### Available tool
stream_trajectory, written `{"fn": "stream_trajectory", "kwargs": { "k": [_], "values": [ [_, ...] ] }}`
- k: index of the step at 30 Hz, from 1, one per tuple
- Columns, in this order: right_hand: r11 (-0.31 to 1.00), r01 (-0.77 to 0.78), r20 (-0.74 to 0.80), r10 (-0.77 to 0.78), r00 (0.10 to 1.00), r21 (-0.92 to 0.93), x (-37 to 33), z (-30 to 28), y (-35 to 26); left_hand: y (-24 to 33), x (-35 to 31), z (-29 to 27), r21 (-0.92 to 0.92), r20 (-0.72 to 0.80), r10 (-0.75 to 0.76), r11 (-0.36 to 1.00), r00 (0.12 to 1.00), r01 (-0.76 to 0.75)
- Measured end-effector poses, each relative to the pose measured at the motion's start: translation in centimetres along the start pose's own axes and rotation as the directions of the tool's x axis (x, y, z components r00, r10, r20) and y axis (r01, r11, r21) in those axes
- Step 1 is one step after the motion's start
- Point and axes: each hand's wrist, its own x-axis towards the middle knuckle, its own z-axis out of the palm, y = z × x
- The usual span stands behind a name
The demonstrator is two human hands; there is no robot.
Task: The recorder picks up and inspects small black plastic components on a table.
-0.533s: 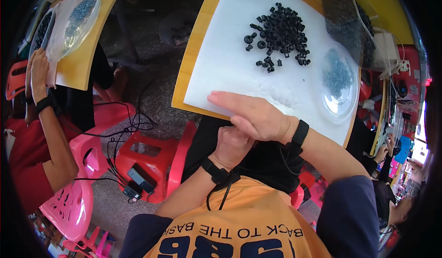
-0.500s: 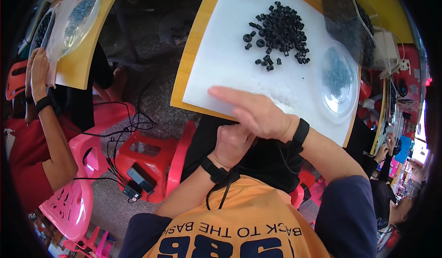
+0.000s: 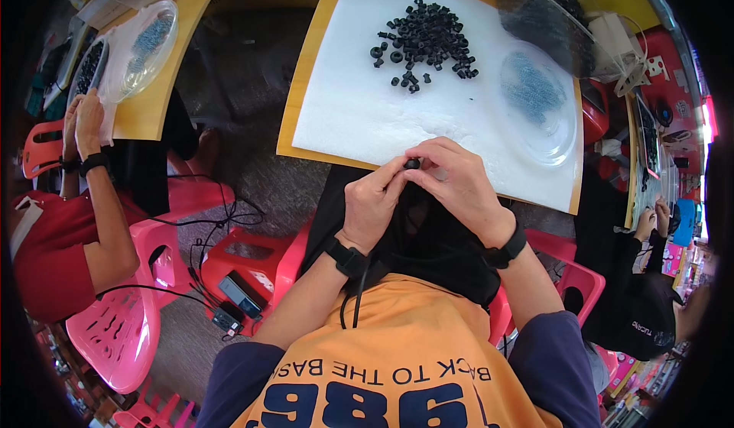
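Observation:
Between my two hands, just over the near edge of the white foam sheet (image 3: 336, 115), is a small round black plastic part (image 3: 412, 163). My left hand (image 3: 371, 205) pinches it from the left with thumb and forefinger. From the other side, the bent fingers and thumb of my right hand (image 3: 461, 186) close on it; whether they hold anything smaller is hidden. A loose pile of similar black parts (image 3: 428, 37) lies on the sheet beyond my hands. To its right, a clear plastic dish (image 3: 556, 147) holds many small bluish metal pieces (image 3: 533, 94).
A clear bag of black parts (image 3: 547, 30) lies at the table's far right. At the left, a person in red (image 3: 57, 252) works at another table (image 3: 143, 126). A red stool (image 3: 245, 264) with a small device (image 3: 241, 296) and cables stands left of me. Another person (image 3: 634, 298) sits at right.
My right hand has drawn back from over the sheet and met my left at its near edge. The black part now shows between my fingertips. The view has shifted slightly.

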Motion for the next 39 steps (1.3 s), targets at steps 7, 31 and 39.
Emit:
{"fn": "stream_trajectory", "kwargs": {
  "k": [7,31,39],
  "values": [
    [0.992,0.078,-0.101,-0.088,0.991,-0.096,-0.4,1.4,1.4,0.8,-0.2,-0.1,-0.038,0.0,-0.086,0.996,0.996,0.086],
    [0.978,-0.023,-0.079,0.04,0.996,0.209,-0.5,-1.5,-2.4,3.9,1.9,-2.0,-0.546,0.391,-0.334,0.667,0.858,0.508],
    [0.983,-0.006,-0.069,0.019,0.997,0.184,-1.0,-1.3,-1.1,3.7,1.8,-2.2,-0.612,0.526,-0.334,0.49,0.782,0.621]
  ]
}}
